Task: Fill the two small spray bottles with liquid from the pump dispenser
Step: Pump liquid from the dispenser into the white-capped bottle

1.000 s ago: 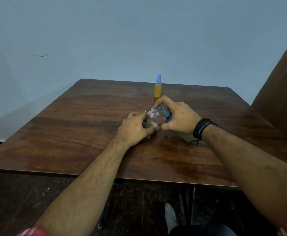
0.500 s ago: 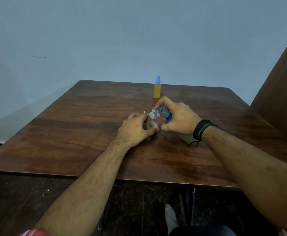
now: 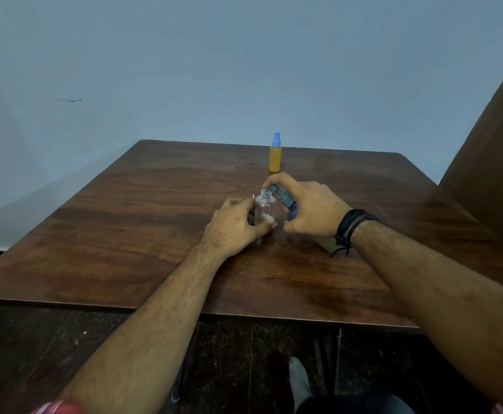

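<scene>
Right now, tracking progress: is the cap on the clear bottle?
No, the clear bottle in the left hand shows an open threaded neck, with the pump dispenser nozzle at it.

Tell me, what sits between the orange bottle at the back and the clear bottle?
Head view: the right hand and the pump dispenser's nozzle; otherwise bare table.

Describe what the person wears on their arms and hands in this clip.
Both hands are bare, without gloves or rings that can be made out. The right hand has several black cord bracelets at its wrist, loose ends dangling. The left hand has a bare wrist. Both forearms are uncovered; red striped sleeves show at the frame's bottom corners.
</scene>
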